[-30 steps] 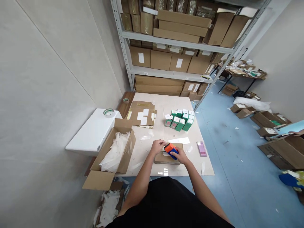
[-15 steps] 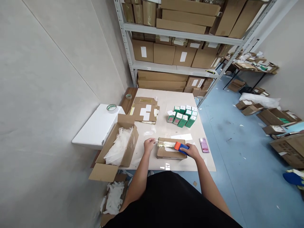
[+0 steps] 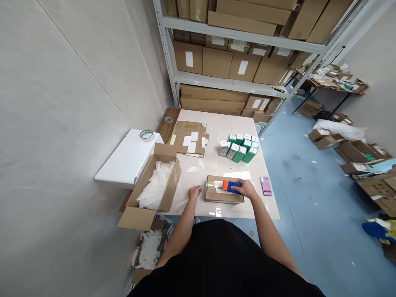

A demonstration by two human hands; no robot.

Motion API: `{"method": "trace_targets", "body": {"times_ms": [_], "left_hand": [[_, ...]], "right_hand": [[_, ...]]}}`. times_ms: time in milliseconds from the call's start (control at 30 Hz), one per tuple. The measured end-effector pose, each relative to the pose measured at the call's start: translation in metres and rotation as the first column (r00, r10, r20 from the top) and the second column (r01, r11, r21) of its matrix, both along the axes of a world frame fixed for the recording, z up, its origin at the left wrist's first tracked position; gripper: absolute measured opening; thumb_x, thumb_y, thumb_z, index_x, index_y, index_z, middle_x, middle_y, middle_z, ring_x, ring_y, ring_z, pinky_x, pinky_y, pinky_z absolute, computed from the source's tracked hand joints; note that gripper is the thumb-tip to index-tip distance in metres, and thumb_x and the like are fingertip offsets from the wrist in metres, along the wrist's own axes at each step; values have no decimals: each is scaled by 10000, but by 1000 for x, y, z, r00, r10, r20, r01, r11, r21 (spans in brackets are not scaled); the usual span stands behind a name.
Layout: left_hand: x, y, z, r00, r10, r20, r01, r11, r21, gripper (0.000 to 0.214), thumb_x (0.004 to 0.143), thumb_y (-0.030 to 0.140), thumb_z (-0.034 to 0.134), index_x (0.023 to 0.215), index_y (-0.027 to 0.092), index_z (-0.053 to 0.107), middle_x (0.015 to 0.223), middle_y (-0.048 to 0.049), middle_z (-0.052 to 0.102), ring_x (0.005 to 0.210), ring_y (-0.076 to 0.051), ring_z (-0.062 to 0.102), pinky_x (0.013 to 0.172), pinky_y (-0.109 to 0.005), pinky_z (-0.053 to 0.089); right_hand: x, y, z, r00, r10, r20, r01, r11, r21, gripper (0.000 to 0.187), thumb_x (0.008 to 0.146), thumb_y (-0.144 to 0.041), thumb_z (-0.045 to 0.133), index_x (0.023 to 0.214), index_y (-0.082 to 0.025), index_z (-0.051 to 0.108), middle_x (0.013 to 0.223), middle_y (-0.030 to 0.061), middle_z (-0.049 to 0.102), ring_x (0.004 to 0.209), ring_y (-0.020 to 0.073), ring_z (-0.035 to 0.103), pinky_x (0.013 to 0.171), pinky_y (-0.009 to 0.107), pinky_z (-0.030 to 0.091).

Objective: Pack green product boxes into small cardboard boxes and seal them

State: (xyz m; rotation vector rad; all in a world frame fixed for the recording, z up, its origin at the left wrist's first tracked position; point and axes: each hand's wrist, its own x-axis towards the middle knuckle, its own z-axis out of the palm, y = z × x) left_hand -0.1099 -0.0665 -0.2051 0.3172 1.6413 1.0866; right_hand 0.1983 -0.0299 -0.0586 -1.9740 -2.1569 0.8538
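My right hand point(image 3: 246, 188) grips a blue and orange tape dispenser point(image 3: 231, 187), its orange end pressed to the top of a closed cardboard box point(image 3: 224, 200). Shiny clear tape point(image 3: 213, 184) runs along the box top, beside a white label that the dispenser partly covers. Just off the box's left end, my left hand point(image 3: 194, 191) is closed in a pinch, with a faint strip of tape reaching from its fingers toward the box. Behind the box lies a white sheet of paper point(image 3: 236, 175).
Several green-and-white small boxes point(image 3: 239, 148) stand at the back right of the table, near a pink phone point(image 3: 266, 186). Flattened cardboard point(image 3: 188, 138) lies at the back left. An open carton point(image 3: 173, 185) with white packing material stands left. Shelving point(image 3: 213, 77) rises behind.
The tape dispenser has moved slightly left along the box top in my right hand. My left hand stays pinched by the box's left end, slightly lower against the box. The view has shifted a little.
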Motion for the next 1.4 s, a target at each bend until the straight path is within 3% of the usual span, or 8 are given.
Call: {"method": "trace_targets", "body": {"times_ms": [567,733,933,1100,1233,1300,1400], "left_hand": [[22,2,-22,995,-98,-2,98,994,-53,200,753,319,789,853,155,732,816,-87,764,707,-193,708,680,-292,523],[21,-1,-31,993,-114,-31,111,992,-65,283,784,374,793,934,137,756,823,-107,771,701,-207,713,655,-298,532],[30,1,-41,980,-154,-129,149,988,-47,385,808,508,738,931,144,769,829,-105,776,733,-236,742,641,-304,550],[30,5,-39,948,-208,-243,198,978,-66,330,854,428,677,1016,154,768,1006,-124,789,997,-293,750,825,-338,560],[19,1,-33,913,-235,-333,198,970,-142,665,782,355,760,1392,136,613,1243,-167,730,1237,-351,663,979,-368,519],[14,-5,-30,878,-266,-399,216,962,-166,755,790,308,747,1492,148,520,1362,-182,670,1324,-343,608,1060,-373,478],[11,-12,-22,791,-308,-529,283,950,-130,639,881,288,641,1499,184,518,1429,-174,624,1359,-308,580,1121,-375,443]], "right_hand": [[5,2,-15,999,-38,-30,36,998,-47,380,823,-563,776,1068,-275,817,1129,82,798,1036,311,722,840,352,514],[6,4,-19,999,-51,6,51,998,-40,358,819,-520,765,1040,-240,795,1059,79,795,961,271,717,770,315,488],[12,5,-26,996,-88,-16,87,995,-50,376,780,-586,777,832,-218,721,885,59,767,811,230,685,650,284,422],[20,-4,-35,990,-135,-37,134,991,-28,495,738,-709,757,740,-231,628,805,53,734,766,232,663,607,281,382],[26,-11,-41,980,-144,-135,142,990,-21,468,761,-690,736,774,-238,616,816,37,728,778,223,661,628,274,404],[28,-13,-44,975,-134,-180,129,991,-35,459,761,-684,734,766,-239,617,792,26,718,763,215,654,631,270,409],[30,-16,-50,966,-141,-216,133,990,-51,486,750,-709,726,721,-236,618,741,16,695,726,206,638,615,266,402]]}}
